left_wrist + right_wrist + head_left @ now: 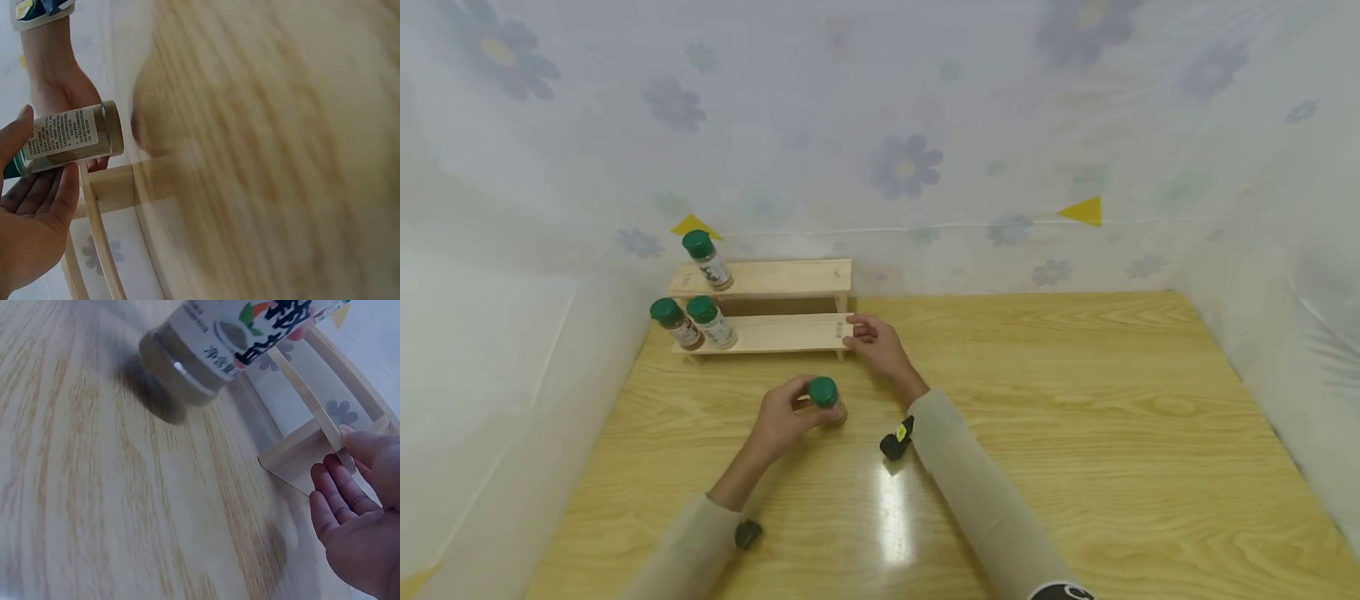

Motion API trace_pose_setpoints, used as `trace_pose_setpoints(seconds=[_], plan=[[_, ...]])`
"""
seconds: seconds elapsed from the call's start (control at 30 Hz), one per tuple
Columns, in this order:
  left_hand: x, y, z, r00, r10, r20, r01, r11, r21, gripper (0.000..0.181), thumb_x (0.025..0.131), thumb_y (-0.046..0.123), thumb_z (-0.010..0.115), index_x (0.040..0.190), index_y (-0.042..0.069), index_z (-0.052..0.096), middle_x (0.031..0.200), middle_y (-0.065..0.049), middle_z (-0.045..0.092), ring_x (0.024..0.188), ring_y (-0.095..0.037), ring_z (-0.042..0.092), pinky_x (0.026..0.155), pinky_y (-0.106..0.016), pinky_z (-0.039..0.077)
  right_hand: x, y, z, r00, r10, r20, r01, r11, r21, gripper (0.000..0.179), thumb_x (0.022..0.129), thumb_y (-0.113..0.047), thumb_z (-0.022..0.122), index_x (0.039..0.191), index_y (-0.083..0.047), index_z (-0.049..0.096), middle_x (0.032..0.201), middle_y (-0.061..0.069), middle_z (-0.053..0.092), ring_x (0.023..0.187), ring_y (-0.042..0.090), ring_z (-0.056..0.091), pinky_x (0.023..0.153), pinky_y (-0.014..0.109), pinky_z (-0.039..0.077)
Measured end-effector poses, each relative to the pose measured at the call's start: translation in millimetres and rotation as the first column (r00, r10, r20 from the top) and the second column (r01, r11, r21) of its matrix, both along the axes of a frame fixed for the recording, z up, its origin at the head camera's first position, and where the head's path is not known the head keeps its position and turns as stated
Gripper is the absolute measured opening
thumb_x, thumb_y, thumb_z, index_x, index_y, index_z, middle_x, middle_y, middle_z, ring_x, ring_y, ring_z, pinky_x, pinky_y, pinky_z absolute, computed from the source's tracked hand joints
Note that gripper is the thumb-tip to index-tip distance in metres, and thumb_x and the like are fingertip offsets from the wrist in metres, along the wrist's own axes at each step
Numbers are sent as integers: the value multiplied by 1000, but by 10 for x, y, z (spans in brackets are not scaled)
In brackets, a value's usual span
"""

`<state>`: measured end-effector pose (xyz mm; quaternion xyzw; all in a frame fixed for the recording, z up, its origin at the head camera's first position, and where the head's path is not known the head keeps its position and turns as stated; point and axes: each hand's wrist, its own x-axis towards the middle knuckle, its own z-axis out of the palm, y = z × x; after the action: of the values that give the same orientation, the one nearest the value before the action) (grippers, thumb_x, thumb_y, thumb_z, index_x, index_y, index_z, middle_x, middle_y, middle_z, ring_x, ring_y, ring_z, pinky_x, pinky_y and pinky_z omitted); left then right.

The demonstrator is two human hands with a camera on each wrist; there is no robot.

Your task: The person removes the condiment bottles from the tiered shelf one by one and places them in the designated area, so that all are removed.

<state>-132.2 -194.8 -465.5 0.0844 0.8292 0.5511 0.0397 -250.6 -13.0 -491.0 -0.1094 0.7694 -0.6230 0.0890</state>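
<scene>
My left hand (780, 419) grips a spice jar (825, 395) with a green cap, a label and brownish contents. In the left wrist view the jar's base (114, 128) hangs a little above the table. My right hand (883, 352) pinches the right end of the lower tier (782, 333) of a two-tier wooden rack, thumb above and fingers below. On that tier's left end stand two green-capped jars, one reddish jar (677, 323) and one paler jar (712, 322). Another green-capped jar (708, 261) is on the upper tier (790, 275), toward its left.
The rack stands at the back left of the wood-grain table (1075, 417), near the flowered curtain (985, 133). Yellow triangles (1082, 212) mark the curtain. A small black device (897, 439) is by the right sleeve, and another (747, 533) by the left one.
</scene>
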Motion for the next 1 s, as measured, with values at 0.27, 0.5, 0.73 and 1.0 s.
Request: trace_pose_setpoints(seconds=[0.27, 0.5, 0.73, 1.0], plan=[[14, 38, -71, 999, 19, 41, -19, 1000, 9, 43, 73, 15, 82, 112, 10, 64, 114, -8, 67, 116, -27, 59, 95, -31, 55, 2, 1, 11, 1000, -11, -15, 11, 1000, 12, 39, 90, -15, 65, 128, -7, 57, 113, 17, 61, 104, 26, 60, 92, 33, 55], [14, 55, -84, 999, 29, 41, -29, 1000, -4, 43, 73, 13, 82, 112, 11, 64, 114, -7, 67, 116, -27, 59, 97, -36, 54, 3, 4, 4, 1000, -18, -5, 18, 1000, 8, 39, 90, -15, 67, 127, -9, 58, 113, 16, 62, 105, 27, 60, 93, 34, 54], [29, 64, -78, 999, 30, 23, -29, 999, -21, 44, 74, 15, 81, 114, 10, 63, 115, -8, 67, 116, -28, 59, 100, -40, 52, -5, -5, -9, 1000, -30, -8, 30, 999, 11, 39, 89, -15, 67, 127, -9, 58, 112, 16, 62, 103, 26, 60, 93, 34, 54], [56, 68, -10, 1000, 1, -27, -2, 999, -38, 59, 72, 14, 82, 125, 5, 57, 125, -13, 62, 122, -30, 55, 101, -40, 51, 3, -3, -9, 1000, -15, 13, 15, 1000, -12, 37, 90, -17, 67, 126, -11, 59, 114, 15, 61, 105, 26, 59, 93, 36, 54]])
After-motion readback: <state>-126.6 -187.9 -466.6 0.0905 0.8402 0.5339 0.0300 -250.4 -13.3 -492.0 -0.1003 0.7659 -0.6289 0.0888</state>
